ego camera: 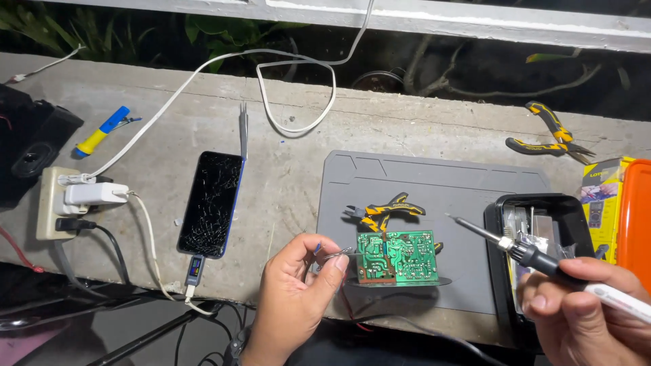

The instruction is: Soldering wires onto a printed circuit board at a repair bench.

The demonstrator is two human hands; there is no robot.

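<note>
My left hand [295,291] pinches a thin strand of solder wire [337,255] whose end points at the left edge of a green circuit board [397,255]. The board stands upright on a grey work mat [434,179]. My right hand [586,305] grips a soldering iron [515,247] with a black collar and white handle. Its tip is in the air, up and to the right of the board, clear of it. Small yellow-and-black cutters [386,208] lie just behind the board.
A phone with a cracked screen [211,203] lies on the concrete ledge, left of the mat, with tweezers [243,129] above it. A power strip with chargers [71,200] is far left. Yellow pliers [549,135], a black tray [542,224] and an orange box [634,217] are at the right.
</note>
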